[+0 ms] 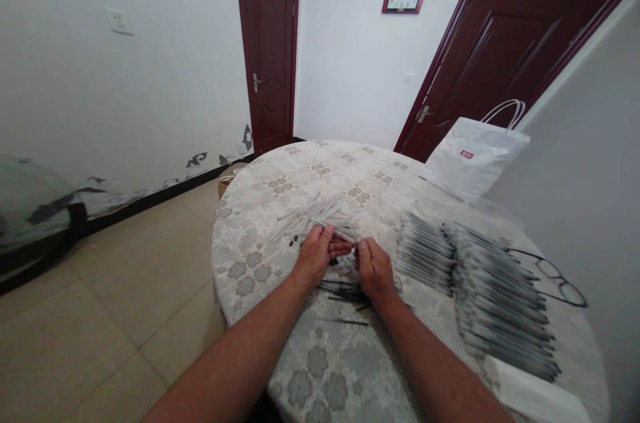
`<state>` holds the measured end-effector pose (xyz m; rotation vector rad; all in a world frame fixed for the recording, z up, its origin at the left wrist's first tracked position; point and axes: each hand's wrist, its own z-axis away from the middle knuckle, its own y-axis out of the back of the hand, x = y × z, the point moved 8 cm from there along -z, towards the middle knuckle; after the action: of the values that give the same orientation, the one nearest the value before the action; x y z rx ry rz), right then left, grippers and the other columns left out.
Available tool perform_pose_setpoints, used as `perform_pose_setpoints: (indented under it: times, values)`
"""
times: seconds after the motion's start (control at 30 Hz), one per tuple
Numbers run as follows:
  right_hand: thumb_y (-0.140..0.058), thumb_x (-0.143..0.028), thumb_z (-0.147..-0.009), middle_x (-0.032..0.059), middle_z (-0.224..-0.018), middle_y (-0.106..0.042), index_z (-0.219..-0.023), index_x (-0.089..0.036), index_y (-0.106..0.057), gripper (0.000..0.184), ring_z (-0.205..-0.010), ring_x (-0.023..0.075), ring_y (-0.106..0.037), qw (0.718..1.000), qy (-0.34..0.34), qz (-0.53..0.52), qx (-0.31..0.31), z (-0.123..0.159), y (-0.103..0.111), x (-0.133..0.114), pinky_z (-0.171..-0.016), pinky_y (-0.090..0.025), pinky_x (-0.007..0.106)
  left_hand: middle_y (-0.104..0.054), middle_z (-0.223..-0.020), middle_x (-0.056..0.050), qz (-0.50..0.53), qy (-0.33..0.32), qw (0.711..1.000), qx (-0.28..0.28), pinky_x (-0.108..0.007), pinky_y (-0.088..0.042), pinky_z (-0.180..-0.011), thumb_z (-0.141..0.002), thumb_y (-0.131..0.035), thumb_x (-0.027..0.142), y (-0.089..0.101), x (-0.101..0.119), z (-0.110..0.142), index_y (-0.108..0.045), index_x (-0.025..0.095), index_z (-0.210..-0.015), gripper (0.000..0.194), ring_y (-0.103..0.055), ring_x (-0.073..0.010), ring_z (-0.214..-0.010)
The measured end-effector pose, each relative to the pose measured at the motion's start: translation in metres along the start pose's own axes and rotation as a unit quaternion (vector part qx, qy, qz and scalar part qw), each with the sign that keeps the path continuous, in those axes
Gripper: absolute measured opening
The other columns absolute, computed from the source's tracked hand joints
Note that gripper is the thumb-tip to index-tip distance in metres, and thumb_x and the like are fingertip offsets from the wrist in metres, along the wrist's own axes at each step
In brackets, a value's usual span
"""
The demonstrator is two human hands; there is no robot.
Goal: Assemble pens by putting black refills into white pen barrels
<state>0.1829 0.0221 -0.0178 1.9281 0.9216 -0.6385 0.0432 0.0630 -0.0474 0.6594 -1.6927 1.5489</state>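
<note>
Both forearms reach over the round desk [320, 163]. Left hand [316, 254] has its grip closed on a clear pen tube [334, 230]; right hand [374, 270] pinches near the tube's end, contents unclear. Thin black refills [345, 293] lie beneath. Such a tube looks light, stiff, smooth; hold it mid-barrel.

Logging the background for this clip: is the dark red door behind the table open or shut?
Shut. The dark red door sits flush in its frame, with no gap showing beside its handle.
</note>
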Motion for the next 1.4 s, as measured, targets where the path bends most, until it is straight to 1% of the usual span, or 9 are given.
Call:
perform_pose_setpoints:
  times: [0.13, 0.2, 0.3, 0.53, 0.73, 0.83, 1.0, 1.27, 1.4]
  values:
    - [-0.043, -0.039, -0.1, -0.0009, -0.073, -0.06, -0.099, -0.022, -0.057, 0.023, -0.068, 0.0176, -0.057, 1.0, -0.002, -0.022, 0.004, 0.001, 0.002, -0.001, -0.067, -0.043, 0.029, -0.075, -0.09, -0.01, -0.002, -0.005, 1.0, 0.003, -0.035, -0.062, -0.073, -0.088, -0.066, 0.049, 0.001, 0.001, -0.001, -0.055, 0.018, -0.099, 0.035, -0.076, -0.0218, -0.078]
    - [-0.045, -0.039, -0.098, 0.0, -0.076, -0.063, -0.104, -0.021, -0.056, 0.021, -0.068, 0.018, -0.058, 1.0, -0.006, -0.02, 0.008, 0.002, 0.002, -0.001, -0.067, -0.044, 0.029, -0.075, -0.092, -0.01, 0.003, -0.003, 1.0, -0.001, -0.036, -0.062, -0.074, -0.088, -0.067, 0.049, 0.002, 0.0, -0.001, -0.055, 0.018, -0.099, 0.035, -0.076, -0.0215, -0.077]
    - [-0.042, -0.04, -0.099, -0.0007, -0.072, -0.061, -0.097, -0.022, -0.056, 0.023, -0.065, 0.0176, -0.056, 1.0, -0.012, 0.001, 0.008, 0.003, 0.001, -0.001, -0.065, -0.042, 0.029, -0.075, -0.091, -0.01, 0.003, 0.0, 1.0, -0.01, -0.036, -0.061, -0.073, -0.088, -0.066, 0.05, 0.001, -0.001, 0.0, -0.054, 0.018, -0.099, 0.036, -0.076, -0.0211, -0.075]
    - [-0.036, -0.042, -0.103, -0.0019, -0.062, -0.053, -0.074, -0.024, -0.05, 0.037, -0.06, 0.0169, -0.051, 0.999, -0.004, 0.039, -0.017, 0.003, -0.001, 0.0, -0.062, -0.038, 0.029, -0.074, -0.087, -0.009, -0.003, 0.004, 1.0, -0.009, -0.034, -0.061, -0.071, -0.088, -0.065, 0.051, 0.002, -0.003, 0.001, -0.054, 0.016, -0.096, 0.038, -0.075, -0.0208, -0.074]
    - [-0.046, -0.041, -0.097, 0.0032, -0.079, -0.066, -0.099, -0.021, -0.059, 0.024, -0.071, 0.0198, -0.061, 0.999, 0.027, 0.041, -0.007, 0.006, 0.006, -0.004, -0.069, -0.044, 0.03, -0.074, -0.087, -0.01, -0.002, 0.008, 0.999, -0.032, -0.034, -0.06, -0.069, -0.089, -0.063, 0.051, 0.003, -0.009, -0.001, -0.052, 0.017, -0.097, 0.037, -0.075, -0.0219, -0.073]
    - [-0.047, -0.041, -0.096, 0.006, -0.085, -0.069, -0.101, -0.02, -0.06, 0.025, -0.073, 0.0211, -0.062, 0.998, 0.025, 0.064, -0.002, 0.007, 0.005, -0.002, -0.07, -0.045, 0.032, -0.074, -0.086, -0.01, -0.005, 0.002, 0.999, -0.047, -0.032, -0.06, -0.068, -0.089, -0.062, 0.052, 0.003, -0.008, 0.0, -0.053, 0.017, -0.1, 0.038, -0.075, -0.0215, -0.072]
    - [-0.045, -0.048, -0.097, 0.0077, -0.083, -0.07, -0.106, -0.019, -0.061, 0.034, -0.073, 0.0231, -0.064, 0.997, 0.015, 0.073, 0.001, 0.009, 0.002, 0.003, -0.069, -0.046, 0.033, -0.074, -0.083, -0.009, 0.001, -0.004, 0.999, -0.04, -0.032, -0.06, -0.067, -0.089, -0.062, 0.052, 0.005, -0.005, -0.001, -0.053, 0.017, -0.101, 0.038, -0.074, -0.0203, -0.069]
    - [-0.04, -0.046, -0.1, 0.0049, -0.08, -0.066, -0.096, -0.021, -0.058, 0.031, -0.07, 0.0203, -0.06, 0.997, 0.022, 0.072, -0.001, 0.006, -0.001, -0.004, -0.068, -0.043, 0.03, -0.074, -0.085, -0.01, -0.002, 0.009, 1.0, -0.022, -0.031, -0.061, -0.065, -0.087, -0.067, 0.05, 0.008, -0.002, -0.001, -0.054, 0.016, -0.097, 0.038, -0.075, -0.0216, -0.073]
    - [-0.034, -0.04, -0.103, 0.0013, -0.071, -0.059, -0.082, -0.023, -0.053, 0.033, -0.064, 0.0176, -0.054, 0.996, 0.033, 0.081, 0.002, 0.003, -0.004, -0.006, -0.063, -0.038, 0.028, -0.075, -0.089, -0.011, -0.003, 0.019, 0.999, -0.027, -0.032, -0.061, -0.068, -0.086, -0.071, 0.044, 0.008, 0.002, -0.001, -0.056, 0.015, -0.096, 0.034, -0.075, -0.0211, -0.074]
